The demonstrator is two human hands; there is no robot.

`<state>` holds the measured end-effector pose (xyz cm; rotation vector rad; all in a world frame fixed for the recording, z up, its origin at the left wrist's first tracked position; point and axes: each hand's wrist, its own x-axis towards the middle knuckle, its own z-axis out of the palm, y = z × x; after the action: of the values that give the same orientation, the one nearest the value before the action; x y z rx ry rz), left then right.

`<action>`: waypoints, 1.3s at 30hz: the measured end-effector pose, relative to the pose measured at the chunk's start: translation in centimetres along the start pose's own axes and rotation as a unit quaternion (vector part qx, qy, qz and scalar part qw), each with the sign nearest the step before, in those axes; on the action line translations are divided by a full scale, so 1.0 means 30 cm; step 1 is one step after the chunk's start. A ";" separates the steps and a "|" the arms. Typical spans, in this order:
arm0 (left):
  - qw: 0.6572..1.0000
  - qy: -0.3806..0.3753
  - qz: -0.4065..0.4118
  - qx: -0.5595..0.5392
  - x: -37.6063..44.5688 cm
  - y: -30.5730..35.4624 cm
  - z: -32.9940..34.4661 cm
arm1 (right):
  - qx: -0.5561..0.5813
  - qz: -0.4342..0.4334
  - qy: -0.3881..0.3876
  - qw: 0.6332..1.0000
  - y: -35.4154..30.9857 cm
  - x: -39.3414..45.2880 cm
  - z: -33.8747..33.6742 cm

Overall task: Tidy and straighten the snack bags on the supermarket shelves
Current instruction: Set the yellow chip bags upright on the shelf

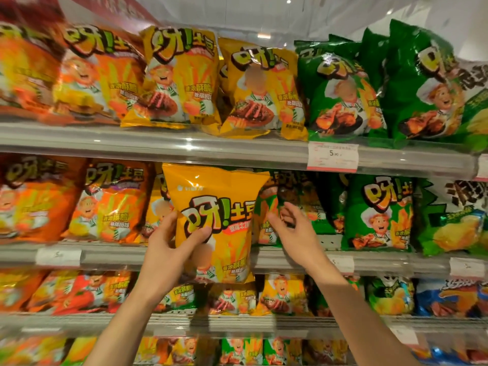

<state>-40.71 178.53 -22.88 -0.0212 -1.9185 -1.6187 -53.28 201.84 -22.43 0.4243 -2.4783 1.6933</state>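
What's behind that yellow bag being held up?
Behind the yellow bag, held by the left hand, another yellow bag and a green bag peek out; the rest is covered.

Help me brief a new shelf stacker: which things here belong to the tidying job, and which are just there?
Job:
- yellow bag held by the left hand
- right hand, reaching beside it
- green bags on the middle shelf

Just there:
- price tag
- shelf rail

Glossy, crinkled plastic film on the held yellow snack bag (219, 220), catching highlights near its top seam. Same shiny foil-like film on the green snack bags (340, 91). Smooth grey metal shelf edge (158, 143) behind clear glossy plastic strip. Matt white paper price label (332, 156).
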 end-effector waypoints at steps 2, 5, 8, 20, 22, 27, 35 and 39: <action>1.000 -0.007 -0.016 -0.003 0.004 0.003 0.003 | 0.000 0.005 -0.011 1.000 0.010 0.020 0.039; 0.999 -0.003 -0.034 -0.012 0.014 -0.011 0.000 | 0.023 0.003 -0.009 1.000 0.021 0.039 0.074; 1.000 0.001 -0.028 -0.008 0.017 -0.009 0.003 | 0.038 -0.014 0.010 0.999 0.022 0.041 0.066; 0.999 -0.030 -0.018 -0.018 0.037 -0.012 0.120 | 0.042 -0.034 0.146 0.988 0.111 0.036 -0.243; 0.999 -0.025 -0.023 -0.021 0.041 -0.013 0.146 | 0.041 -0.026 0.180 0.982 0.148 0.031 -0.288; 0.999 -0.012 -0.039 -0.011 0.058 -0.009 0.206 | -0.012 -0.016 0.178 0.984 0.194 0.018 -0.302; 0.998 -0.008 -0.054 0.017 0.068 0.000 0.243 | -0.171 -0.074 0.190 0.964 0.151 -0.021 -0.299; 0.997 -0.010 -0.068 0.023 0.074 -0.003 0.241 | -0.167 -0.147 0.217 0.950 0.087 -0.056 -0.275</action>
<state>-45.74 184.16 -22.32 0.1146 -2.0107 -1.6675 -52.97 210.65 -22.12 0.3198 -2.1834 1.0848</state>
